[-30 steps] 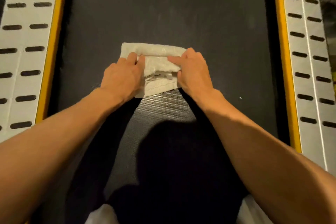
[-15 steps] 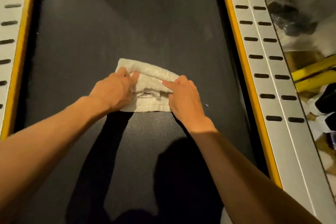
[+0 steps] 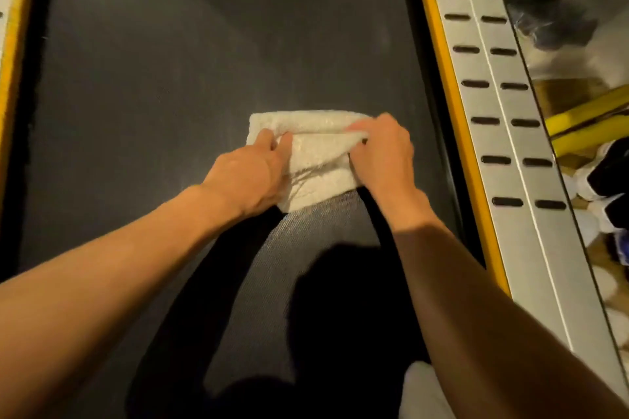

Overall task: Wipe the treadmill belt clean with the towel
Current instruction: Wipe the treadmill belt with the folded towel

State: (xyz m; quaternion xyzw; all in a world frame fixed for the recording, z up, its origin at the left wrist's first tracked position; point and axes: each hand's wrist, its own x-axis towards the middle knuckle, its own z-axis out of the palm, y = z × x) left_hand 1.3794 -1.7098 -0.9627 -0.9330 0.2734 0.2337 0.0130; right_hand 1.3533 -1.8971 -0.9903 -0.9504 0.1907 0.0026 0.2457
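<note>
A folded white towel [image 3: 316,163] lies flat on the dark treadmill belt [image 3: 163,78], right of the belt's middle. My left hand [image 3: 252,173] lies on the towel's left side, thumb and fingertips pinching the upper fold. My right hand [image 3: 384,153] sits on the towel's right side with curled fingers gripping the same fold. Creases run across the cloth between the two hands. Both forearms reach in from the bottom of the view, and their shadows fall on the belt below the towel.
A yellow strip and a grey slotted side rail [image 3: 493,105] run along the belt's right edge, close to my right hand. Another yellow strip [image 3: 13,44] borders the left. Yellow bars [image 3: 585,119] and dark items lie on the floor beyond the right rail.
Both hands and the towel have slid right across the belt toward the right rail. My fingers went from lying flat on the towel to curling onto its upper fold.
</note>
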